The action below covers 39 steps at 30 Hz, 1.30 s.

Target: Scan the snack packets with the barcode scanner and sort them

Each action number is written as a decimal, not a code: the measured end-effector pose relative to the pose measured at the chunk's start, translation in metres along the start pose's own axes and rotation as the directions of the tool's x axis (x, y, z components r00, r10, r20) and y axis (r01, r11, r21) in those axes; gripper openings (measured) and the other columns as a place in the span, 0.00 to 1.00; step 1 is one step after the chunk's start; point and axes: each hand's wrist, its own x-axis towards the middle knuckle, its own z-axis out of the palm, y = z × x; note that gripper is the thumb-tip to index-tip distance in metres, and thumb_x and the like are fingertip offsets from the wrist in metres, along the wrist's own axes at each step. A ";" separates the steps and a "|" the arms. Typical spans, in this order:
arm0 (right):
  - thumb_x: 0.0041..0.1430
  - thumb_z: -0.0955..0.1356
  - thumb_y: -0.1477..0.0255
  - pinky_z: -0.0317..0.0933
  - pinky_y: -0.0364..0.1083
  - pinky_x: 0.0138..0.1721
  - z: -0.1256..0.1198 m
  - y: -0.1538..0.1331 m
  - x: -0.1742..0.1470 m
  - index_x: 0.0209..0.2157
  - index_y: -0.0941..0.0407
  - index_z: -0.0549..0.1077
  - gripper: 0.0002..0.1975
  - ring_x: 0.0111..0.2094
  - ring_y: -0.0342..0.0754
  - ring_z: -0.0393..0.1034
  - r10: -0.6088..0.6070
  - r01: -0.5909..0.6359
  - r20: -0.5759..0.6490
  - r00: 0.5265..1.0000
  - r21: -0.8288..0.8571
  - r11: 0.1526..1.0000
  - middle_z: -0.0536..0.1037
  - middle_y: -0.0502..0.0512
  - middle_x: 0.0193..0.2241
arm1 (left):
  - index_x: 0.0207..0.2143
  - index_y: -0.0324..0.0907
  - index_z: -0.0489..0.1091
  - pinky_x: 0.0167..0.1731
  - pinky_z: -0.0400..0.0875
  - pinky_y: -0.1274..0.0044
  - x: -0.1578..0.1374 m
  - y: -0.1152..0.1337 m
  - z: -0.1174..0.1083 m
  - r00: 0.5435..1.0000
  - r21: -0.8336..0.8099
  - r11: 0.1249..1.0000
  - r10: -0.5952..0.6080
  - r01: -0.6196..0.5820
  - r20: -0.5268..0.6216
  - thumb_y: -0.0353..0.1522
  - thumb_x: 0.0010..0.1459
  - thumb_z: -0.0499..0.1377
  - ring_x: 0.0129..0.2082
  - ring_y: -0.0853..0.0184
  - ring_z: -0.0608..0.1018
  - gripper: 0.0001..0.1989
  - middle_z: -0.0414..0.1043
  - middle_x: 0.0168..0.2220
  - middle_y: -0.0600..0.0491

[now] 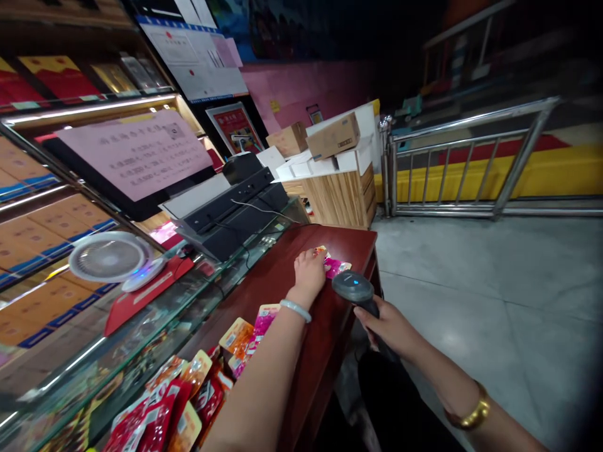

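Note:
My right hand point(389, 323) is wrapped round the handle of a dark barcode scanner point(353, 286), whose head has a small blue light and is angled toward the counter. Just left of the scanner, my left hand point(309, 271) has its fingers bent over a shiny pink snack packet point(337, 268) at the far end of the red-brown counter point(325, 320). A bit of orange wrapping shows by the fingertips. Beside my left forearm lie more snack packets point(237, 336) in orange and pink, with a heap of red packets point(162, 414) nearer to me.
A glass display case point(207, 295) runs along the counter's left side, bearing a dark printer point(235, 210) with cables. A white round fan point(113, 257) and a monitor backed with a pink notice point(136, 154) stand left. Cardboard boxes point(333, 137) and a metal railing point(452, 166) are beyond.

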 end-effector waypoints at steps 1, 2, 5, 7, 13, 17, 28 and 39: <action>0.60 0.65 0.52 0.58 0.40 0.16 -0.003 0.001 0.000 0.36 0.53 0.63 0.18 0.13 0.41 0.63 0.003 -0.003 -0.010 1.000 0.001 1.000 0.66 0.39 0.14 | 0.58 0.53 0.66 0.55 0.60 0.63 0.007 0.000 -0.001 0.998 0.022 1.000 0.016 -0.018 0.061 0.44 0.61 0.57 0.59 0.52 0.64 0.23 0.61 0.62 0.46; 0.60 0.65 0.52 0.58 0.40 0.16 -0.006 0.003 0.000 0.36 0.53 0.63 0.18 0.13 0.41 0.62 0.002 -0.002 -0.016 1.000 0.000 1.000 0.66 0.39 0.14 | 0.57 0.52 0.67 0.55 0.59 0.62 0.011 -0.002 -0.001 0.993 0.039 0.999 0.031 -0.036 0.114 0.46 0.59 0.59 0.60 0.51 0.62 0.25 0.60 0.63 0.45; 0.61 0.65 0.53 0.57 0.40 0.16 -0.007 0.006 0.001 0.35 0.53 0.63 0.17 0.13 0.41 0.63 0.007 -0.007 -0.022 1.000 -0.013 1.000 0.65 0.39 0.14 | 0.54 0.45 0.68 0.56 0.58 0.62 0.007 -0.007 -0.003 0.986 0.063 0.997 0.044 -0.054 0.160 0.48 0.54 0.63 0.61 0.50 0.62 0.29 0.60 0.62 0.42; 0.60 0.65 0.52 0.57 0.40 0.15 -0.005 0.008 0.001 0.37 0.53 0.63 0.18 0.13 0.42 0.64 0.022 -0.023 -0.030 0.999 -0.038 0.999 0.65 0.39 0.13 | 0.52 0.42 0.66 0.55 0.59 0.65 -0.007 -0.010 -0.003 0.989 0.044 0.999 0.021 -0.028 0.148 0.47 0.55 0.62 0.58 0.53 0.66 0.27 0.67 0.56 0.41; 0.61 0.65 0.53 0.59 0.41 0.17 0.009 -0.001 -0.009 0.43 0.55 0.67 0.19 0.14 0.44 0.66 -0.018 0.016 -0.009 1.000 -0.114 0.993 0.67 0.41 0.13 | 0.48 0.42 0.64 0.48 0.60 0.69 -0.062 -0.021 -0.008 0.986 -0.069 0.990 -0.116 0.125 0.122 0.44 0.59 0.60 0.48 0.57 0.76 0.21 0.76 0.43 0.46; 0.61 0.65 0.53 0.59 0.41 0.17 0.025 -0.011 -0.018 0.44 0.56 0.67 0.21 0.13 0.44 0.65 -0.041 0.044 0.032 0.999 -0.129 0.991 0.66 0.40 0.12 | 0.46 0.43 0.64 0.47 0.60 0.71 -0.087 -0.032 -0.020 0.982 -0.073 0.981 -0.172 0.178 0.079 0.43 0.57 0.62 0.47 0.57 0.77 0.20 0.76 0.42 0.48; 0.60 0.67 0.58 0.57 0.39 0.17 0.081 -0.022 -0.025 0.46 0.56 0.69 0.18 0.14 0.42 0.65 -0.055 0.084 0.236 0.970 -0.117 0.990 0.67 0.41 0.14 | 0.43 0.44 0.71 0.50 0.62 0.61 -0.124 -0.105 -0.069 0.915 0.218 0.928 -0.347 0.302 0.205 0.47 0.51 0.64 0.53 0.49 0.73 0.21 0.75 0.48 0.43; 0.61 0.66 0.56 0.56 0.40 0.16 0.045 -0.005 -0.002 0.51 0.56 0.68 0.22 0.13 0.43 0.63 -0.012 0.034 0.177 0.984 -0.120 0.992 0.66 0.41 0.13 | 0.62 0.36 0.61 0.60 0.58 0.72 0.007 -0.054 0.012 1.000 -0.070 0.997 -0.023 0.024 0.017 0.44 0.61 0.59 0.63 0.58 0.65 0.32 0.64 0.62 0.38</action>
